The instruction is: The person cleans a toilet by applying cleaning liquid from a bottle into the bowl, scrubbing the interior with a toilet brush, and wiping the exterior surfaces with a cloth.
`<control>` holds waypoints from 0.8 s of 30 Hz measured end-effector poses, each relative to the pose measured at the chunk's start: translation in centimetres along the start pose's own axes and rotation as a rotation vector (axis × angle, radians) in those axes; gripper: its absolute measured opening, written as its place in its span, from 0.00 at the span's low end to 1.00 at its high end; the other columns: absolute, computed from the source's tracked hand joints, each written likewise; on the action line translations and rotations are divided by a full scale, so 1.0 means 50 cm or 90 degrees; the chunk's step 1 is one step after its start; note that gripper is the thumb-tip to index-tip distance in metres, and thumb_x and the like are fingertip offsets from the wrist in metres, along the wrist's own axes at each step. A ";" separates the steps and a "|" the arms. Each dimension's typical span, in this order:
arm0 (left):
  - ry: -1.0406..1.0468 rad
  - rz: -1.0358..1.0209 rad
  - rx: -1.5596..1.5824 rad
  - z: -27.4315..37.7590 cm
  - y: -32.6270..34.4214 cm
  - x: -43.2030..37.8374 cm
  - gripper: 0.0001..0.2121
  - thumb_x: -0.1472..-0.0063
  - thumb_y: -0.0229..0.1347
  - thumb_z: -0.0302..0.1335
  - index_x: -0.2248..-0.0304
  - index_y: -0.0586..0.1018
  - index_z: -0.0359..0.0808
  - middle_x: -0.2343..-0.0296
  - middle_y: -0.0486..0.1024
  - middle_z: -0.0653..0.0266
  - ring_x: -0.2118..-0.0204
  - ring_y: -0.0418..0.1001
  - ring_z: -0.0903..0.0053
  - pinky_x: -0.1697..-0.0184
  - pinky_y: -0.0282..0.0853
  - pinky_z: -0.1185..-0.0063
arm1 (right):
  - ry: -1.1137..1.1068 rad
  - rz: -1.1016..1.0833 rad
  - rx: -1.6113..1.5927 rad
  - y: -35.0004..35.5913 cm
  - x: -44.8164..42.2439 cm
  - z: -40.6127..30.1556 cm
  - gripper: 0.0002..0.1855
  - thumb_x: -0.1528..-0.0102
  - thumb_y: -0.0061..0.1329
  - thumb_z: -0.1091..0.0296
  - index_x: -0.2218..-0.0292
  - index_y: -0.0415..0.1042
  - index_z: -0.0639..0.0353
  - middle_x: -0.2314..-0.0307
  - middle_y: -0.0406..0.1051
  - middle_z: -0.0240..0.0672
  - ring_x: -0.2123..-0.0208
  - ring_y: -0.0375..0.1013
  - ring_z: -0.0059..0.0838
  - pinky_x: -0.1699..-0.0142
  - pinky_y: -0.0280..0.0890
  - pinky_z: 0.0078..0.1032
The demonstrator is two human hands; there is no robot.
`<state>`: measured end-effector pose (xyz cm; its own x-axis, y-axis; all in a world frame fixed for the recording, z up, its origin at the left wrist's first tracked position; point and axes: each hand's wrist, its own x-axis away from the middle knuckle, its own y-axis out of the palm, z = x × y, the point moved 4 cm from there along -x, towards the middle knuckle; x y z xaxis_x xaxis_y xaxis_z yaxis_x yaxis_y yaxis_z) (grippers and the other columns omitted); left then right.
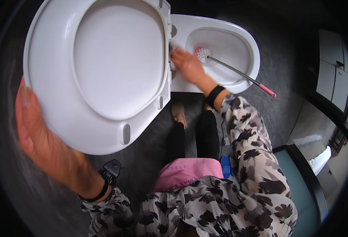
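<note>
A white toilet seat stands raised together with its lid. My left hand grips their outer edge, with the thumb on the seat's underside and the fingers behind. A pink strip shows past that edge; I cannot tell what it is. My right hand is at the hinge side, over the back rim of the white toilet bowl. It is blurred, and its fingertips are partly hidden by the seat, so whether it holds something is unclear. In the bowl rests a toilet brush, its white and pink head inside and its pink handle beyond the rim.
Dark grey tiles cover the floor. Blue slippers lie beside my right leg. A black device is near my left wrist. To the right are a dark-framed glass panel and a light cabinet.
</note>
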<state>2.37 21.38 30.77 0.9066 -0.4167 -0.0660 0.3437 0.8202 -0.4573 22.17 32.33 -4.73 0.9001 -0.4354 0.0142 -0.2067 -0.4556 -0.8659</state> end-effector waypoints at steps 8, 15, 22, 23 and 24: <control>0.024 -0.003 0.058 -0.017 -0.011 0.008 0.17 0.35 0.48 0.33 0.55 0.73 0.25 0.66 0.77 0.54 0.66 0.77 0.76 0.62 0.76 0.82 | -0.022 -0.192 0.000 -0.058 0.259 -0.026 0.20 0.57 0.48 0.75 0.59 0.71 0.53 0.55 0.69 0.32 0.48 0.64 0.35 0.47 0.61 0.35; -0.006 0.001 0.114 -0.023 0.001 0.015 0.17 0.38 0.52 0.33 0.58 0.75 0.26 0.66 0.78 0.53 0.66 0.77 0.75 0.64 0.74 0.82 | 0.119 0.044 -0.030 -0.009 0.175 -0.080 0.24 0.57 0.50 0.74 0.54 0.70 0.56 0.54 0.69 0.36 0.53 0.66 0.43 0.54 0.64 0.37; 0.252 -0.027 -0.237 -0.005 -0.022 0.024 0.17 0.37 0.50 0.31 0.54 0.72 0.26 0.61 0.76 0.54 0.63 0.77 0.75 0.60 0.75 0.84 | -0.029 0.032 0.131 -0.042 0.290 -0.037 0.09 0.54 0.46 0.66 0.67 0.67 0.46 0.51 0.64 0.22 0.53 0.65 0.26 0.55 0.62 0.25; 0.229 -0.011 -0.229 -0.005 -0.026 0.024 0.17 0.37 0.50 0.30 0.54 0.72 0.25 0.61 0.76 0.54 0.63 0.77 0.75 0.60 0.75 0.84 | -0.001 -0.008 0.138 -0.061 0.313 0.000 0.09 0.53 0.45 0.66 0.67 0.66 0.47 0.52 0.64 0.24 0.53 0.65 0.27 0.54 0.63 0.27; 0.252 -0.066 -0.284 -0.004 -0.025 0.035 0.19 0.38 0.53 0.28 0.50 0.69 0.26 0.52 0.70 0.55 0.56 0.73 0.74 0.54 0.71 0.82 | 0.044 -0.020 0.171 -0.084 0.340 0.035 0.09 0.53 0.45 0.67 0.67 0.66 0.47 0.52 0.64 0.25 0.53 0.65 0.28 0.53 0.63 0.27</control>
<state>3.47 19.53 31.06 0.6850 -0.6696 -0.2872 0.2120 0.5603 -0.8007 38.99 28.20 -1.72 0.8742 -0.4806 0.0700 -0.0611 -0.2519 -0.9658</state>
